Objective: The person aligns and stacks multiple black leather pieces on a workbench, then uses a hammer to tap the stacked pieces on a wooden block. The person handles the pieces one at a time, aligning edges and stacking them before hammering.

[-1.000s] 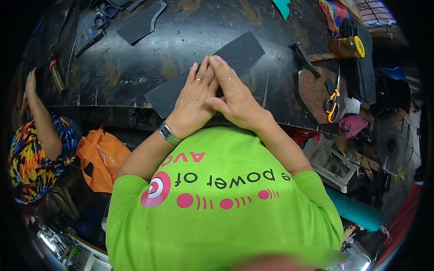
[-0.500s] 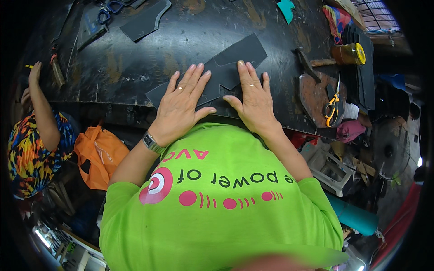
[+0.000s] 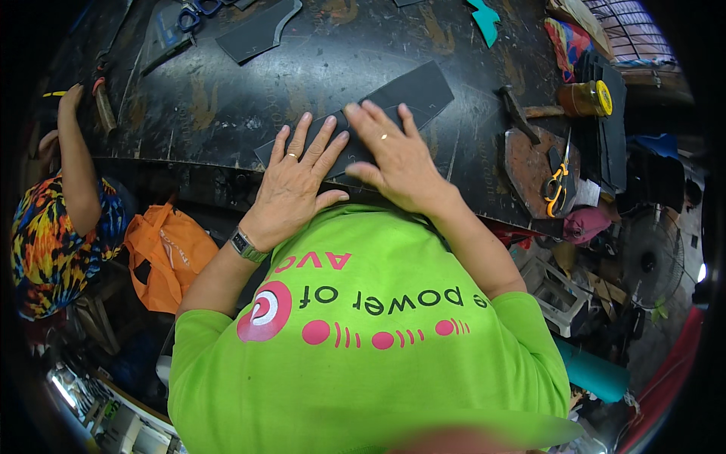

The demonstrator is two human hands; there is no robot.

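Left hand [image 3: 296,175] (fingers spread) and right hand [image 3: 399,165] (fingers parted) lie palm-down across a long, dark-grey sheet [image 3: 417,89], far right end exposed.

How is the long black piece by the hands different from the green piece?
Colour: the long black piece is dark, but the green piece is bright blue-green.
Size: the black piece looks bigger; the green piece looks smaller.
Covering: the left hand and right hand partly hide the black piece; no hand covers the green piece.
Both lie on the dark table.
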